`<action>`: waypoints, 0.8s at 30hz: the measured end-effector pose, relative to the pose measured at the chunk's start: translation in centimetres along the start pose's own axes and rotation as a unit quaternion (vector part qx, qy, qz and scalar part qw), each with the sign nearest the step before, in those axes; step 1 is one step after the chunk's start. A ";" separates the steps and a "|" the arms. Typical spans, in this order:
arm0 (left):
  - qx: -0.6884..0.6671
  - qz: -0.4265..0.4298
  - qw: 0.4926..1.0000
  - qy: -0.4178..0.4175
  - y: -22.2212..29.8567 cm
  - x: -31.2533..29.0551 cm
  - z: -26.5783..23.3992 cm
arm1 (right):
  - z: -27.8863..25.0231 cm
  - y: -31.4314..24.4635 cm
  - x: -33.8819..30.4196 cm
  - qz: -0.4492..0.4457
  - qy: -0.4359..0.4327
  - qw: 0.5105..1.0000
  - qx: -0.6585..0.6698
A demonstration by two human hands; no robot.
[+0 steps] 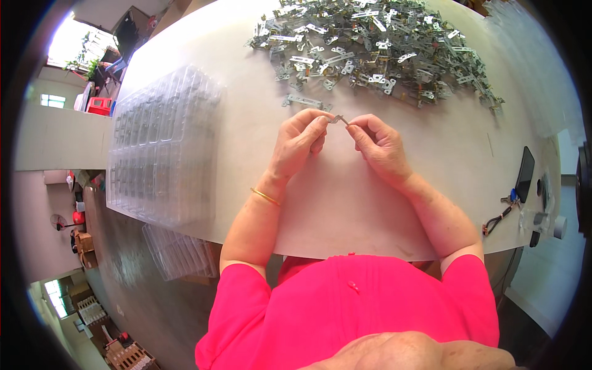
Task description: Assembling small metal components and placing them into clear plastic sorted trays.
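Both my hands meet over the white table (345,203) and pinch one small bent metal hinge piece (338,119) between their fingertips. My left hand (299,140) grips its left end; a gold bangle circles that wrist. My right hand (379,145) grips the right end. A large heap of similar silvery metal hinge parts (370,46) lies on the table just beyond my hands. One loose flat hinge (303,102) rests apart from the heap, close to my left fingers.
A stack of clear plastic trays (161,148) with metal parts in their pockets sits at the table's left. More clear trays (179,253) lie lower down beside the table. A dark phone (525,174), keys and small items are at the right edge.
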State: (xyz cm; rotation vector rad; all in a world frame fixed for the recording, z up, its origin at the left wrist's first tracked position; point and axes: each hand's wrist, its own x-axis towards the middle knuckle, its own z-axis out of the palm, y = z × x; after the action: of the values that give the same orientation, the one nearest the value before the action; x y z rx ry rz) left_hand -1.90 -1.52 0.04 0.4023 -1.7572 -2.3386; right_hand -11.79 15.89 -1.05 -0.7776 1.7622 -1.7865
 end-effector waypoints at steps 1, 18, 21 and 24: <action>0.000 0.000 1.000 -0.001 0.1 0.0 0.0 | 0.0 0.1 0.0 0.001 0.001 1.000 0.000; 0.235 0.108 0.965 -0.046 -0.3 -0.2 0.2 | -0.8 -0.8 0.4 0.107 -0.103 0.980 0.136; 0.233 0.102 0.966 -0.055 0.1 -0.4 0.2 | -1.4 -0.7 0.7 0.132 -0.120 0.967 0.184; 0.246 0.120 0.959 -0.075 -0.2 -0.3 0.0 | -1.1 -0.7 0.6 0.113 -0.119 0.973 0.160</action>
State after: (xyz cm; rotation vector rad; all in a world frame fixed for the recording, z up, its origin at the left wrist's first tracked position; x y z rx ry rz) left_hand -1.64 -1.36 -0.12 0.0682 -2.3120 -1.7923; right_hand -12.98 16.21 -0.36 -0.6015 1.3094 -1.6879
